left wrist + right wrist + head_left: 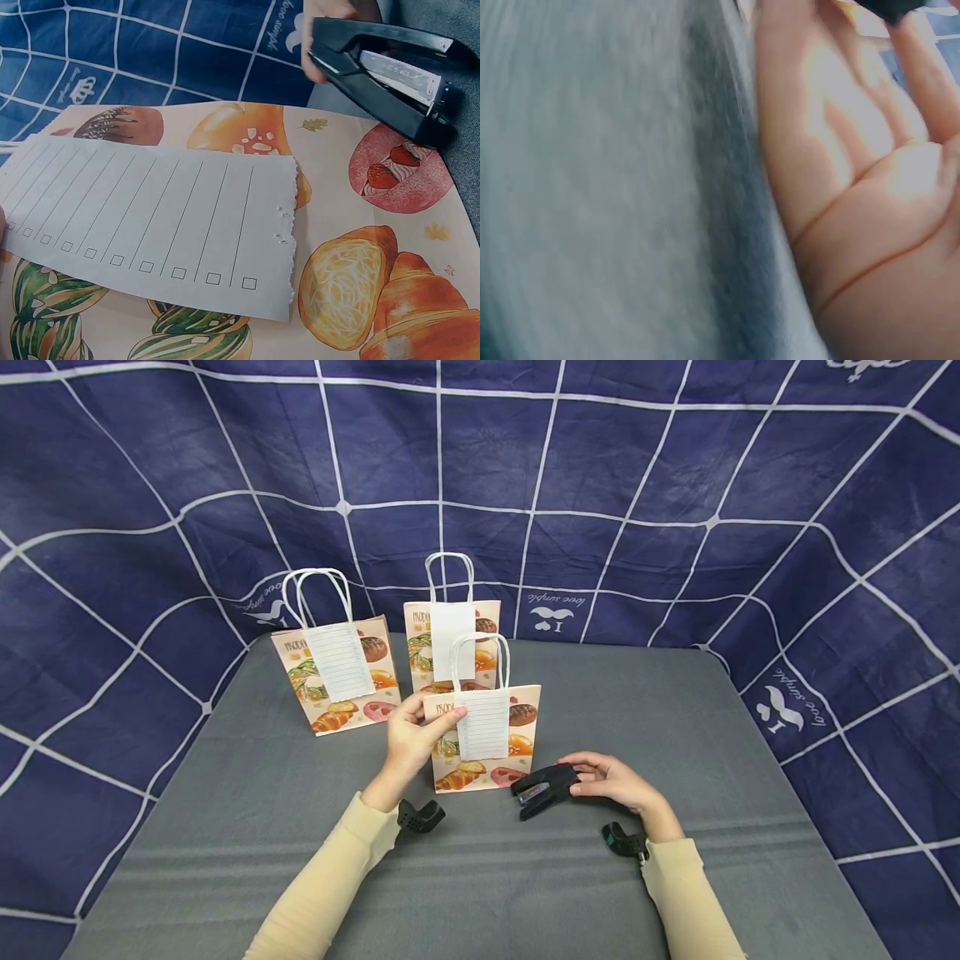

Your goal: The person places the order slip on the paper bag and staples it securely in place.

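My left hand [412, 739] grips the upper left edge of the front paper bag [521, 739], its thumb on the lined paper slip [483, 731] lying over the bag's face. White twisted handles rise above, and pastry pictures cover the front. Beside the bag's lower right corner, my right hand [611, 781] holds a black stapler [558, 781] by its rear end, jaws apart and pointing toward the bag. In the left wrist view the slip [150, 217] shows ruled lines and small checkboxes, and its torn edge hangs free. Mostly palm [870, 210] fills the right wrist view.
Two similar bags stand farther back: one at left [307, 672] with a lined slip [342, 662], another behind the front bag [487, 614] with a white slip [450, 622]. Grey cloth [637, 710] covers the table; a blue gridded curtain [600, 460] surrounds it.
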Tool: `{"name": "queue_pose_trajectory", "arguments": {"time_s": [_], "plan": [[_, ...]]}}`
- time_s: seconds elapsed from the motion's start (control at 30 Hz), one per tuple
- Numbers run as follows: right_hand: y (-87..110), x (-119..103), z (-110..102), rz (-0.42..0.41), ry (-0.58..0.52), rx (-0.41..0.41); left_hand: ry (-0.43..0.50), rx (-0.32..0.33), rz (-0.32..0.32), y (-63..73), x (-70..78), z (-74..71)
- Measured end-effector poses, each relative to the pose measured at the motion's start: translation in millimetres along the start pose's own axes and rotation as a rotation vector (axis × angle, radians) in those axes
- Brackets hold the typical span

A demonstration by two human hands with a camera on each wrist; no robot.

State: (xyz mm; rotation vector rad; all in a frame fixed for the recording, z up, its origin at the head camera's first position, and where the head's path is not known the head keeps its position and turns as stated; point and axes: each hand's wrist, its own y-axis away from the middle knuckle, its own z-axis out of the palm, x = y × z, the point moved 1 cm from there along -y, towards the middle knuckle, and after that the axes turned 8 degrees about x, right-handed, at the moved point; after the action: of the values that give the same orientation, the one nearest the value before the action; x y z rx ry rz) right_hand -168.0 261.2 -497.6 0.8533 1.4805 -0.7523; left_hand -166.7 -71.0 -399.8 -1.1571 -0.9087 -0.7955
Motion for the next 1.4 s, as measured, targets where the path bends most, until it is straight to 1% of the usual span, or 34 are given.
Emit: {"name": "queue_pose_trajectory", "arguments": {"time_s": [0.1,0.27,0.4,0.53,0.73,0.83,0.97,1.03,1.2,1.3,1.4], "plan": [[-0.1,2.3,1.4,-0.029,-0.091,-0.003,-0.003,0.003,0.002,0.0,0.1,-0.1],[0.1,1.4,4.8,-0.088,-0.171,-0.035,-0.006,0.001,0.004,0.3,0.6,-0.5],[0.8,-4.8,8.5,-0.174,-0.282,-0.078,-0.020,0.000,0.007,0.2,0.9,-0.5],[0.8,-15.2,12.5,-0.270,-0.381,-0.119,-0.019,0.003,0.008,0.2,0.8,-0.6],[-2.4,-35.0,20.6,-0.360,-0.436,-0.133,-0.014,-0.004,0.017,0.2,1.6,-0.5],[-4.9,-46.1,27.0,-0.403,-0.493,-0.140,-0.009,-0.002,0.010,0.6,1.8,-0.2],[-8.6,-59.4,35.7,-0.460,-0.604,-0.149,-0.011,0.007,0.000,0.8,1.6,0.4],[-10.8,-64.4,39.2,-0.487,-0.643,-0.145,-0.012,0.008,-0.001,0.7,1.6,0.6],[-16.1,-75.4,47.6,-0.520,-0.699,-0.127,-0.009,0.000,-0.006,0.9,1.5,0.7],[-17.5,-82.9,53.2,-0.499,-0.700,-0.083,-0.009,0.000,-0.006,1.0,1.4,0.7],[-17.7,-89.7,58.5,-0.465,-0.676,-0.039,-0.002,-0.004,0.001,0.8,1.4,1.0]]}}
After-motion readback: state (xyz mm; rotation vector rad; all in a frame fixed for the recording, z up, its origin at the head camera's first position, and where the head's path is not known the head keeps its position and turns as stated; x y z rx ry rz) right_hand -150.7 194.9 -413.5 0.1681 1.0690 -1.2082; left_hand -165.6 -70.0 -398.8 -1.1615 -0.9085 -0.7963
